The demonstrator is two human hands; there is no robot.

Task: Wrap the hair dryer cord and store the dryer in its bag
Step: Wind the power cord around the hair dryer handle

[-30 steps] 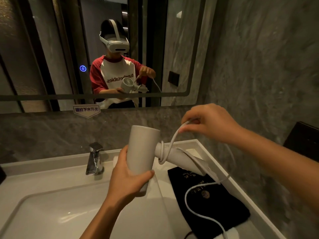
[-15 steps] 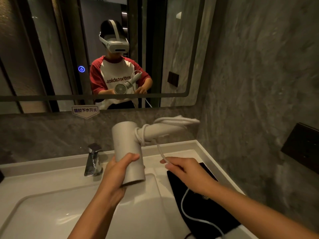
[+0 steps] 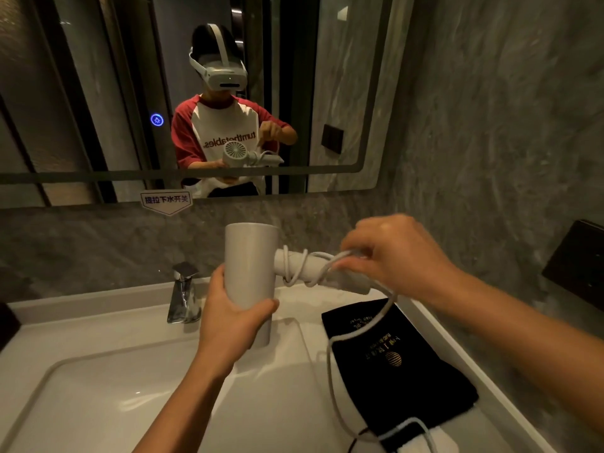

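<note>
A white hair dryer point(image 3: 251, 256) is held over the sink, barrel upright and handle pointing right. My left hand point(image 3: 233, 318) grips the lower barrel. Its white cord point(image 3: 330, 374) is looped a few turns around the handle, and the loose length hangs down toward the counter. My right hand point(image 3: 392, 253) pinches the cord at the handle's outer end. The black drawstring bag point(image 3: 398, 364) with gold print lies flat on the counter at the right, under the hanging cord.
A white sink basin point(image 3: 108, 403) fills the lower left, with a chrome faucet point(image 3: 183, 294) behind it. The mirror point(image 3: 98, 93) shows a person with a headset. A grey marble wall stands close at the right, carrying a dark panel point(image 3: 578, 259).
My right hand rose from below the handle back up to the handle's end, adding cord loops. The dryer tilted so its handle points right and slightly down again.
</note>
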